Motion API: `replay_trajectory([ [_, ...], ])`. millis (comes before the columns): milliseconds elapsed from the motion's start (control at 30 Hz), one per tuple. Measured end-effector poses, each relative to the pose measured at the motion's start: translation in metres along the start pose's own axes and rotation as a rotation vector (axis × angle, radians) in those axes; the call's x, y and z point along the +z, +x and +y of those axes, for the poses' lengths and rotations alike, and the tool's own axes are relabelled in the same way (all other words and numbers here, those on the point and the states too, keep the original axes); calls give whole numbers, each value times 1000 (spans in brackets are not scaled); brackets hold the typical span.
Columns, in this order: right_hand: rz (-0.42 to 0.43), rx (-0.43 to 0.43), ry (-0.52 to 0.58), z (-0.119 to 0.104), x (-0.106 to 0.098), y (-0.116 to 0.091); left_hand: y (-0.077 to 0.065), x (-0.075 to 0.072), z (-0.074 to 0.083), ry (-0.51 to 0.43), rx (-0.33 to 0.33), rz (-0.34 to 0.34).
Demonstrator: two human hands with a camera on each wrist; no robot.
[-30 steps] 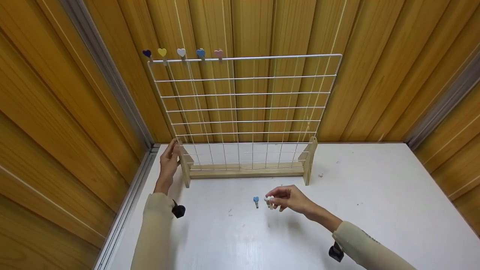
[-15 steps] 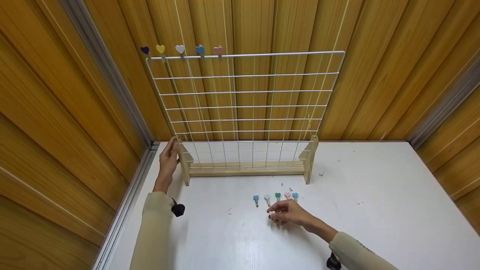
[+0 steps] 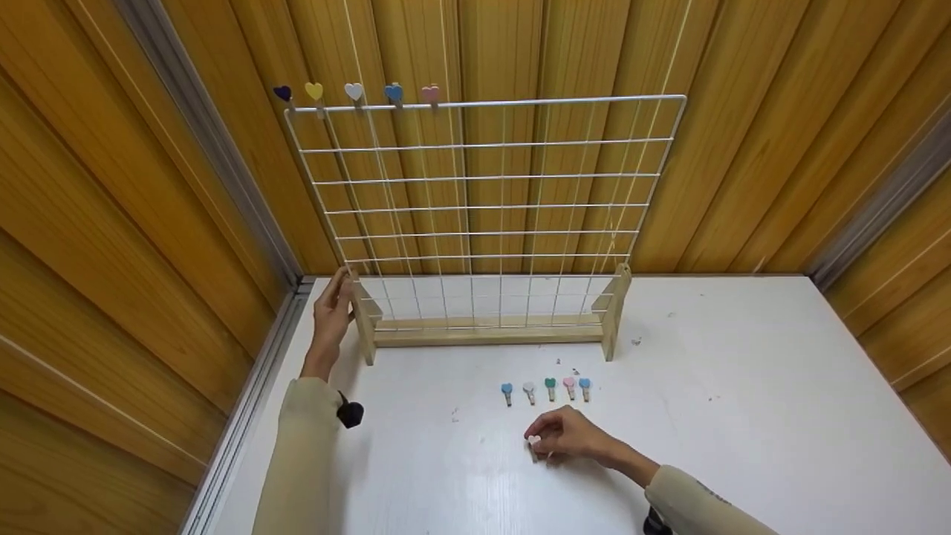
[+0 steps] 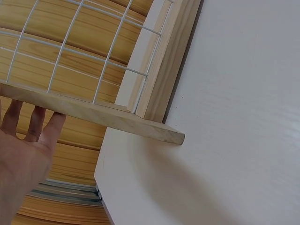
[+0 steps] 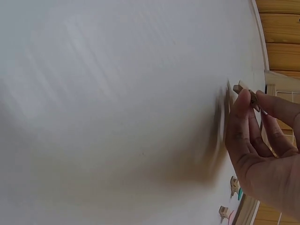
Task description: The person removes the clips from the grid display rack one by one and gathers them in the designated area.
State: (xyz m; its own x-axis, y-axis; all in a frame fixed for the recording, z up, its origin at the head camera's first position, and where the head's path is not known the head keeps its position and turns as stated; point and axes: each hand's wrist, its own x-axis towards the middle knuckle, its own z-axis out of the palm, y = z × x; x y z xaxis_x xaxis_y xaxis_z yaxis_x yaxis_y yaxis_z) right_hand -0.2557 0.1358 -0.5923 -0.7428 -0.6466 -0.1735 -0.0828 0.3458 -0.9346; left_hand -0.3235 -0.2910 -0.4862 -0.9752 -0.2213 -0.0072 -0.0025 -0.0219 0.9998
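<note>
Left hand (image 3: 332, 308) at the left side of the wire rack (image 3: 468, 178); right hand (image 3: 568, 437) holding a white heart clip (image 3: 533, 441) in front of it.
The left hand's fingers are nearly straight, slightly spread, their tips touching the outer face of the rack's left upright (image 3: 362, 323); the thumb's position cannot be told. Five mounted clips (image 3: 354, 92), dark purple, yellow, white, blue and pink, stand along the left half of the rack's top edge. Five loose clips (image 3: 550, 386), blue, white, green, pink and blue, lie in a row on the tabletop (image 3: 743, 416) in front of the rack. Nearer the camera than that row, the right hand's fingers are drawn together, pinching the white heart clip against the thumb.
</note>
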Motion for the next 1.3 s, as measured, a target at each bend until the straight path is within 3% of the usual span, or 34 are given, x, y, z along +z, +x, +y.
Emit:
replay_trajectory([
  [267, 44, -75, -98, 3, 5, 6, 11, -5, -21, 19, 62, 6],
  [500, 165, -158, -269, 4, 7, 18, 11, -1, -20, 46, 70, 16],
  [800, 204, -159, -313, 3, 20, 30, 10, -2, -21, 23, 60, 25],
  [1000, 256, -141, -371, -1, 23, 33, 10, 0, -14, -14, 45, 13],
  [1300, 263, -109, -350, -3, 26, 37, -7, 3, 6, 8, 22, -5],
])
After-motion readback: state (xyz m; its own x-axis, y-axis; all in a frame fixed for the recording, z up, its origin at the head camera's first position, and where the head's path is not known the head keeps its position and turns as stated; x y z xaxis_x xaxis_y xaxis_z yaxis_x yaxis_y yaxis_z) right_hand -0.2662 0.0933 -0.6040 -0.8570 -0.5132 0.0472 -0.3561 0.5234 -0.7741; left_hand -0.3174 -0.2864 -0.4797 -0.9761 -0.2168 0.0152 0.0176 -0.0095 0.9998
